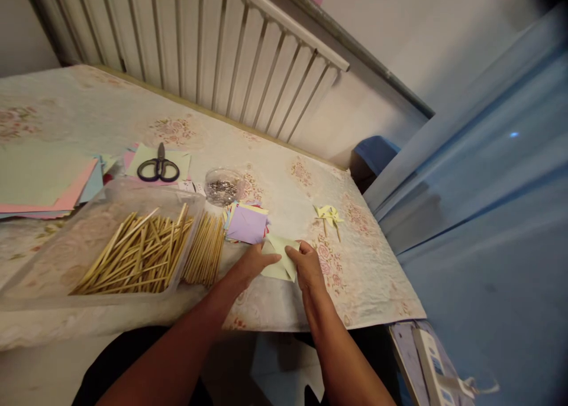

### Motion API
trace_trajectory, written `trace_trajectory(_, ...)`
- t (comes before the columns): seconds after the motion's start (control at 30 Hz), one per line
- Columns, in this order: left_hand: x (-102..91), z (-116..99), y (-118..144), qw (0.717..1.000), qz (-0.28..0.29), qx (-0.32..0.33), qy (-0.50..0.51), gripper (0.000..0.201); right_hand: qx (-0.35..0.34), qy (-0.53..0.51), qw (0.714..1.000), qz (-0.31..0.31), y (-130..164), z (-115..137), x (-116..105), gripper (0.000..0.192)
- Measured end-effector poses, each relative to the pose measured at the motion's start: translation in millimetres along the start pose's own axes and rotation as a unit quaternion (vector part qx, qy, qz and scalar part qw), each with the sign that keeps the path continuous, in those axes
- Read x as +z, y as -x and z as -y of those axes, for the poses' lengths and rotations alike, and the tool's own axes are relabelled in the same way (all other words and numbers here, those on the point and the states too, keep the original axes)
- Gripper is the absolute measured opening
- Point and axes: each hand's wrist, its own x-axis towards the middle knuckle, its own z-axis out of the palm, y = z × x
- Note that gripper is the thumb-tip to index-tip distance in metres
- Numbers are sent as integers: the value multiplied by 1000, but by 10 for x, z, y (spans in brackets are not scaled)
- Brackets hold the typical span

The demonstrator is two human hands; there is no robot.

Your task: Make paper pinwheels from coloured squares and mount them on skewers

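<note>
Pressing on a pale green paper square [279, 258] at the worktop's [89, 110] near edge, the left hand [252, 263] lies flat and the right hand [306, 264] pinches its fold. Beside them, a clear plastic tray [53, 258] holds wooden sticks [142, 252]; a small clear bowl [222, 186] holds metal pins.

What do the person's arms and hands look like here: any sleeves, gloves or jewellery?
Both forearms are bare up to the frame's edge, with no sleeves in view. The left hand and right hand are ungloved. No watch, ring or bracelet shows.
</note>
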Motion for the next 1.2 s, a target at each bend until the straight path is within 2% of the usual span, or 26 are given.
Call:
trace_trajectory(0.13,6,2,-16,1000,-13,-2,-1,48,-20,45,999,-12,24,54,12,23)
trace_trajectory(0.27,53,-19,23,1000,-18,-16,1,43,-75,144,986,-49,96,141,7,31)
trace_trajectory(0.5,258,28,243,999,-37,-31,9,45,-127,225,963,-80,284,218,-8,37)
trace_trajectory(0.67,396,46,420,1000,-20,-4,16,44,-109,186,975,-60,398,265,-111,38)
trace_trajectory(0.83,523,58,595,999,-35,-21,29,47,-75,106,991,20,505,322,-315,53)
trace_trajectory(0.9,579,68,653,998,-62,-27,13,43,-83,99,991,44,559,362,-381,48)
trace_trajectory(0.97,640,71,705,995,-93,-26,-15,39,-96,111,988,49,610,404,-433,35)
trace_trajectory(1.07,756,48,784,993,-109,-24,-39,38,-94,118,987,54,675,443,-506,20)
trace_trajectory(1.2,958,-26,903,991,-115,-22,-61,44,-97,90,990,48,753,446,-612,20)
